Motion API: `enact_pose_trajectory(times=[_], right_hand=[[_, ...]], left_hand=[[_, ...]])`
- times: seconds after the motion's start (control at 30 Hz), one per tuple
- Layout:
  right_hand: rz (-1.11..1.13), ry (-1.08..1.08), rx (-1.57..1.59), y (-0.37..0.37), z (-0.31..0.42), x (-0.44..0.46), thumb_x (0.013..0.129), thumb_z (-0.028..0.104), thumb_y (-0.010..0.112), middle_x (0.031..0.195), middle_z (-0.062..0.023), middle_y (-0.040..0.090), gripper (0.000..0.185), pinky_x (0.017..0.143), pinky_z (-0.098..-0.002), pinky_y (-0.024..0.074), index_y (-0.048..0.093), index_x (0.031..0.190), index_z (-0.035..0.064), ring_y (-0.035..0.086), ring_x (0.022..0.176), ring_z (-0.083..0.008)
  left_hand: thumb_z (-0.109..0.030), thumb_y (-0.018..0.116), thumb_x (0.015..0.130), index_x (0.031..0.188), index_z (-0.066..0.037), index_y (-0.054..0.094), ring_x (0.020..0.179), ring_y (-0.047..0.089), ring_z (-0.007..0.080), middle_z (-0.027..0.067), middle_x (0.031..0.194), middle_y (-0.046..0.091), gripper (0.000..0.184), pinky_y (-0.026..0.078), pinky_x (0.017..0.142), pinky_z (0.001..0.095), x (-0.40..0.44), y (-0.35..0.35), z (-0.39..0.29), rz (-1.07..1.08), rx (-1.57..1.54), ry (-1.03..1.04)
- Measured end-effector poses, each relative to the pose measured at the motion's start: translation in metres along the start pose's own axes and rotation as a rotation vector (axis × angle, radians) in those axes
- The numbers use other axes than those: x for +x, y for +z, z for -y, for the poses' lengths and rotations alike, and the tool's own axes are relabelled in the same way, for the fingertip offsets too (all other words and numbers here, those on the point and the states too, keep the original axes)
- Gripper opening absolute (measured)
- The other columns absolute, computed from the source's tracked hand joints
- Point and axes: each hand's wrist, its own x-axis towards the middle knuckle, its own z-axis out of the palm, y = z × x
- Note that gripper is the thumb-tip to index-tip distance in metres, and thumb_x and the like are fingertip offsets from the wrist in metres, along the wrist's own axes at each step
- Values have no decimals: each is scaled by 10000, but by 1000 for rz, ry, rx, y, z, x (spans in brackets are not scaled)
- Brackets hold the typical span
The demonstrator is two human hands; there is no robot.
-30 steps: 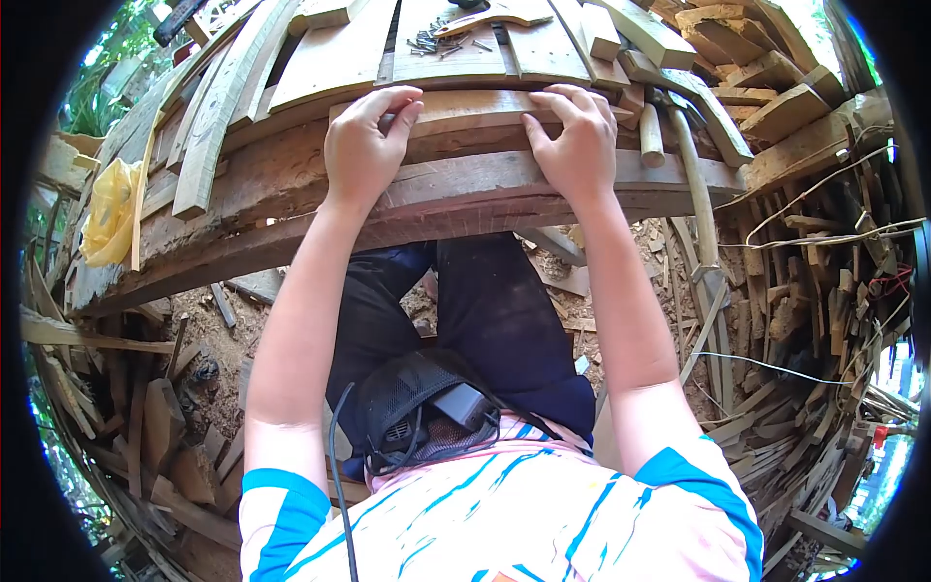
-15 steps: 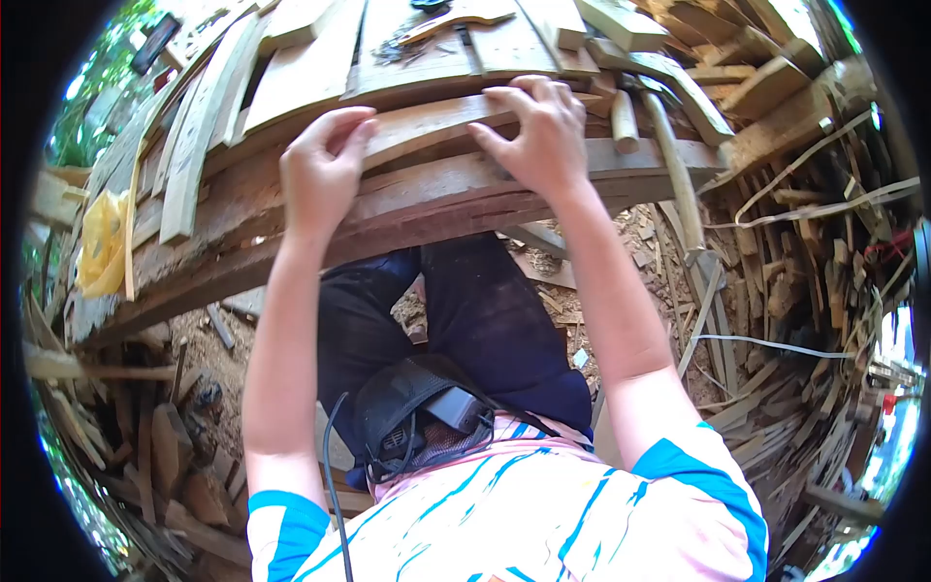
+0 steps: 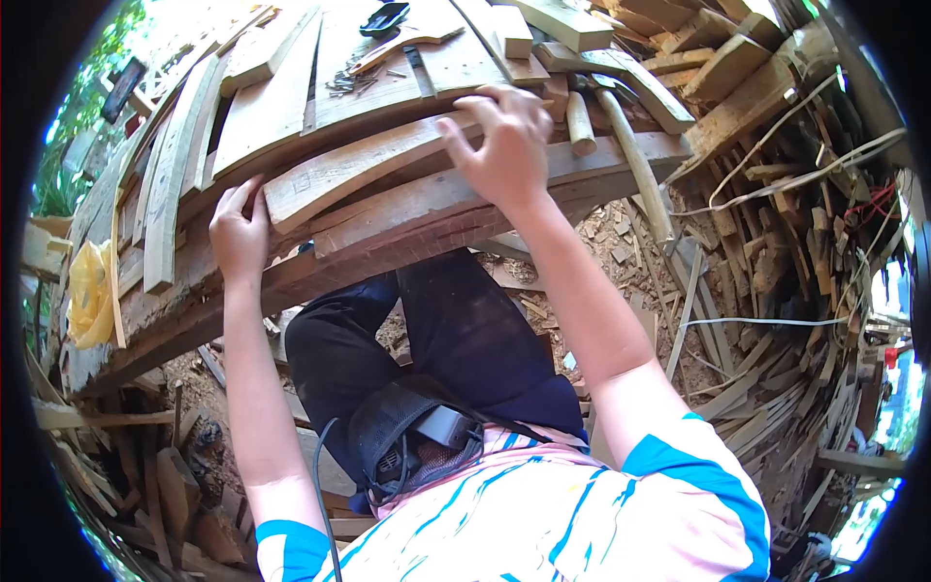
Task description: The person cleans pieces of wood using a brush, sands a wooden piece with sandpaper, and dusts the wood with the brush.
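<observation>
A slightly curved wooden board (image 3: 359,170) lies along the near side of the workbench. At its left end is my left hand (image 3: 240,231), with thumb and fingers curled closed at the board's corner. Over the right end of the same board is my right hand (image 3: 506,145), its thumb held apart from the fingers; whether the fingertips press on the wood is hard to see. Just right of that hand lie a short wooden handle (image 3: 580,124) and a hammer (image 3: 635,160), whose handle hangs over the bench edge.
Planks (image 3: 267,131) cover the bench behind the board. A pile of nails (image 3: 361,80), a thin wood offcut (image 3: 407,44) and a black object (image 3: 385,19) lie there. A yellow plastic bag (image 3: 92,296) hangs at left. Stacked scrap wood (image 3: 756,223) fills the right side.
My left hand has moved left and down, from above the board to its left end. My right hand stays over the right end. The view has shifted slightly.
</observation>
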Motion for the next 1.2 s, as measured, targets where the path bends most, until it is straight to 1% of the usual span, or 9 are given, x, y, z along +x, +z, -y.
enact_pose_trajectory(times=[0.17, 0.23, 0.37, 0.5, 0.6, 0.63, 0.93, 1.17, 1.2], right_hand=[[63, 319, -342, 5, 7, 5, 961, 581, 595, 1612, -338, 304, 769, 1194, -704, 203, 494, 1450, -2, 198, 1554, -482], [110, 364, -352, 7, 8, 6, 964, 598, 586, 1596, -362, 316, 786, 1211, -674, 190, 453, 1455, -2, 204, 1550, -491], [131, 410, -321, 10, 4, 8, 965, 577, 601, 1539, -339, 393, 794, 1228, -634, 175, 409, 1429, -38, 263, 1519, -479], [140, 388, -340, 6, 6, 8, 962, 566, 611, 1460, -263, 473, 749, 1194, -623, 236, 448, 1395, -22, 348, 1462, -422], [151, 453, -318, 2, 10, 10, 964, 566, 606, 1443, -218, 488, 714, 1177, -605, 265, 496, 1373, -9, 365, 1451, -375], [150, 475, -336, 4, 9, 11, 964, 572, 600, 1458, -184, 489, 685, 1174, -598, 275, 538, 1348, 8, 360, 1462, -344], [262, 568, -322, 2, 14, 21, 974, 567, 588, 1533, -182, 447, 663, 1156, -620, 292, 538, 1361, 31, 328, 1475, -339], [83, 424, -187, 5, -2, 9, 968, 519, 617, 1341, -139, 658, 562, 1154, -613, 288, 663, 1254, 36, 454, 1383, -345], [83, 426, -185, 3, 1, 9, 968, 519, 617, 1341, -139, 658, 562, 1154, -613, 288, 663, 1254, 36, 454, 1383, -345]], left_hand=[[-206, 685, 977, 1284, -110, 717, 979, 715, 286, 130, 1108, 724, 323, 562, 865, 384, -3, -10, -2, 46, -55, -32], [-226, 675, 1004, 1305, -87, 703, 969, 710, 231, 118, 1144, 717, 333, 564, 854, 360, -3, -15, 3, 56, -223, -36], [-390, 697, 995, 1410, -97, 639, 1179, 646, 200, 99, 1283, 692, 511, 489, 1018, 355, -6, -28, 5, 276, -468, -101], [-619, 900, 673, 1381, -95, 655, 1280, 609, 282, 119, 1313, 685, 914, 466, 1117, 426, -4, -30, -3, 326, -323, -27], [-616, 912, 651, 1365, -101, 664, 1285, 608, 275, 114, 1310, 686, 915, 465, 1126, 426, -5, -33, -6, 330, -280, -13], [-435, 964, 647, 1374, -78, 659, 1239, 623, 240, 101, 1280, 679, 865, 454, 1115, 381, -5, -34, -7, 337, -303, -11], [-454, 957, 649, 1313, -101, 689, 1241, 638, 237, 81, 1296, 681, 798, 497, 1108, 408, -3, -34, -4, 367, -378, -9], [-419, 959, 656, 1317, -121, 694, 1248, 636, 221, 69, 1318, 680, 772, 497, 1107, 392, -6, -36, -4, 349, -390, -17], [-335, 954, 667, 1319, -99, 692, 1213, 636, 195, 59, 1286, 688, 741, 492, 1091, 367, -6, -36, -5, 351, -413, -23]])
